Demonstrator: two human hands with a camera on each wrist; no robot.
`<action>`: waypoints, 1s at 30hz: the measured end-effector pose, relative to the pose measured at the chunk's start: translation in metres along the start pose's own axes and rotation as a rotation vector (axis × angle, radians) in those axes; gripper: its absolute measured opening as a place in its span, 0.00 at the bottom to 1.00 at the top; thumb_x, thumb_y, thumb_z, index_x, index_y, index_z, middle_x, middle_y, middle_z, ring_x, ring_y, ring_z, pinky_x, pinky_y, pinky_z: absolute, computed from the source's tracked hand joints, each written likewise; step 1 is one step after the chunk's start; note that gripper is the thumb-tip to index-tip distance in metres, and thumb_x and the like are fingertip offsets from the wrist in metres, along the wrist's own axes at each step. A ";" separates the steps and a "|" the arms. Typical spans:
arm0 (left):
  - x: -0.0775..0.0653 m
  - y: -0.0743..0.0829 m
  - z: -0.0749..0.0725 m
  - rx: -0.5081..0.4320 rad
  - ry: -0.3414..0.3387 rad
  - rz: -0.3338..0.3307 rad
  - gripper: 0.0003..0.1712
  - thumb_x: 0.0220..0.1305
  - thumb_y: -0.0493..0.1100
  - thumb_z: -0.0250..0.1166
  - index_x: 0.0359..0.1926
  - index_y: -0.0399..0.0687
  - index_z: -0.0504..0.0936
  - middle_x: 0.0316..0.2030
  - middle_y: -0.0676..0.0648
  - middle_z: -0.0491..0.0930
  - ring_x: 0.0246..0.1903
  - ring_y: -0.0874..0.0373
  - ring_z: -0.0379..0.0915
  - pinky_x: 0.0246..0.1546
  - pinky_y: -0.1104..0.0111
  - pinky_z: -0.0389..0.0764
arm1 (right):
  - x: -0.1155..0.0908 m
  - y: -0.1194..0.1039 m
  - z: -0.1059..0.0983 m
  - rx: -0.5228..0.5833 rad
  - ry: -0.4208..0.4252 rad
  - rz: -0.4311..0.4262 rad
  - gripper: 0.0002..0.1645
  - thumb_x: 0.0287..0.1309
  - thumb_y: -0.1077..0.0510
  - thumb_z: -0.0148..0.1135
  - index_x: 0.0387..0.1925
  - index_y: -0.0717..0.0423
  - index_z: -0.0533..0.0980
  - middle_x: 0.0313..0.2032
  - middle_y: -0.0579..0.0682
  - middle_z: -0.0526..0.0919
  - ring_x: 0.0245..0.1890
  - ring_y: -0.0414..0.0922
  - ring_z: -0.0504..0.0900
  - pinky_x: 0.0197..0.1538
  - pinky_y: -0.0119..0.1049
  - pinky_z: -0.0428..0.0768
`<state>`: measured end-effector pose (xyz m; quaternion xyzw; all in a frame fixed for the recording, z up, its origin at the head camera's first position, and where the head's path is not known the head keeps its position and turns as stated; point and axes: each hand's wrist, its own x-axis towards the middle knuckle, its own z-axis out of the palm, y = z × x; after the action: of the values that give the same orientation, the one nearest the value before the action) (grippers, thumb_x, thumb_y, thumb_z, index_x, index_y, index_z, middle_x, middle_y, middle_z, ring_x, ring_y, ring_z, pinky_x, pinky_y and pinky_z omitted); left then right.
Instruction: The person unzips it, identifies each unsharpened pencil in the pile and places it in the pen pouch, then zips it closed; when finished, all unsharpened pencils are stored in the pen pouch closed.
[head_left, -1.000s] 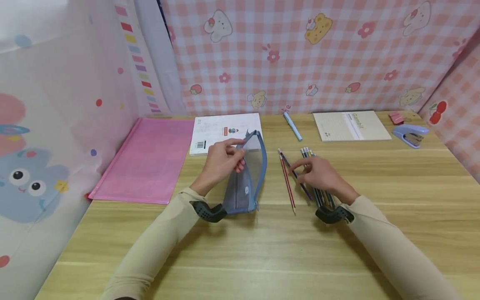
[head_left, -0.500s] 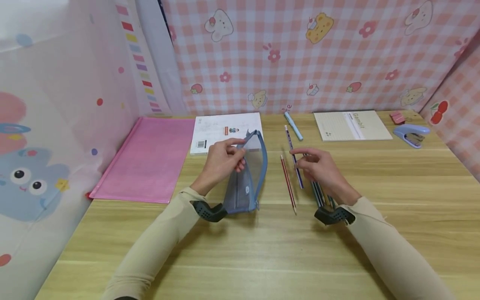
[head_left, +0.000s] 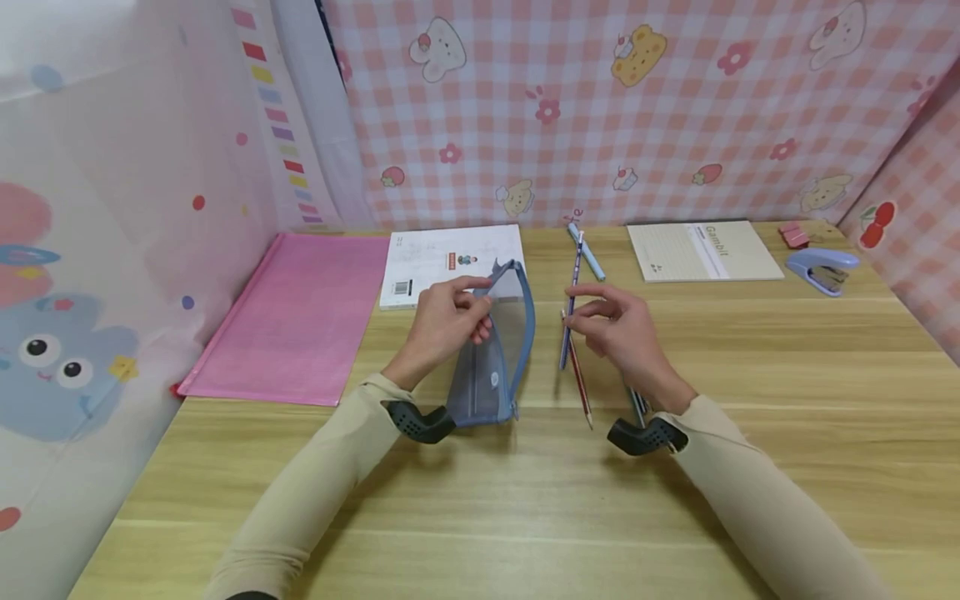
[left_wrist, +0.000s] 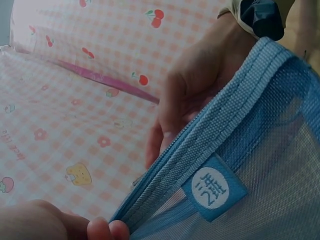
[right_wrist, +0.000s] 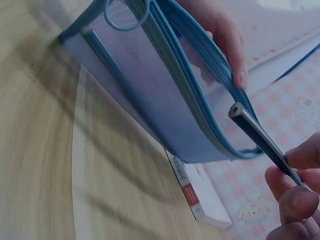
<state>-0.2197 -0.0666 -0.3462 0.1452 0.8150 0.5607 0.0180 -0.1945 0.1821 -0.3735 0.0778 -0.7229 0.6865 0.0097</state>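
Observation:
A blue mesh pencil case [head_left: 480, 379] stands on the table with its zipped mouth spread apart. My left hand [head_left: 444, 323] pinches the upper edge of its mouth. To the right of the case, my right hand [head_left: 622, 332] holds a blue-purple pencil [head_left: 577, 265] between thumb and fingers, above the table. In the right wrist view, one end of that pencil [right_wrist: 259, 134] points toward the case's mouth. Beneath it lies a red pencil [head_left: 580, 382]. More pencils [head_left: 637, 408] lie under my right hand and wrist, mostly hidden. A round label [left_wrist: 209, 191] shows on the case.
A pink folder [head_left: 292, 325] lies at the left, beside a white book [head_left: 423, 254] behind the case. Further back are a light blue pen [head_left: 595, 262] and a notebook [head_left: 667, 250]. A pink clip [head_left: 793, 234] and a lilac stapler [head_left: 806, 265] lie at the right.
My right hand has picked up the blue-purple pencil from beside the red one and carried it left, turning it more upright. The left hand and the case have stayed put.

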 end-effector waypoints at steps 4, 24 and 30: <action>0.000 0.000 0.001 0.003 0.004 0.007 0.20 0.69 0.35 0.60 0.60 0.38 0.79 0.22 0.43 0.85 0.15 0.62 0.78 0.29 0.44 0.88 | 0.003 -0.002 0.012 -0.051 0.008 -0.020 0.21 0.59 0.68 0.65 0.54 0.54 0.79 0.29 0.39 0.85 0.14 0.32 0.70 0.17 0.24 0.65; 0.002 -0.001 0.003 -0.003 0.002 0.006 0.20 0.69 0.35 0.60 0.60 0.36 0.79 0.23 0.41 0.85 0.15 0.62 0.78 0.23 0.57 0.89 | 0.006 -0.007 0.055 -0.312 0.006 -0.129 0.22 0.58 0.64 0.68 0.55 0.54 0.80 0.36 0.59 0.88 0.15 0.36 0.75 0.16 0.26 0.66; 0.003 0.000 0.003 -0.012 0.015 0.019 0.20 0.69 0.35 0.60 0.60 0.34 0.78 0.23 0.40 0.85 0.14 0.63 0.77 0.22 0.60 0.89 | -0.003 -0.007 0.063 -0.418 -0.016 -0.184 0.21 0.55 0.66 0.69 0.52 0.60 0.80 0.31 0.58 0.89 0.13 0.34 0.71 0.16 0.24 0.67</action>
<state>-0.2217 -0.0636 -0.3469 0.1484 0.8104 0.5668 0.0075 -0.1844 0.1191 -0.3706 0.1452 -0.8393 0.5174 0.0827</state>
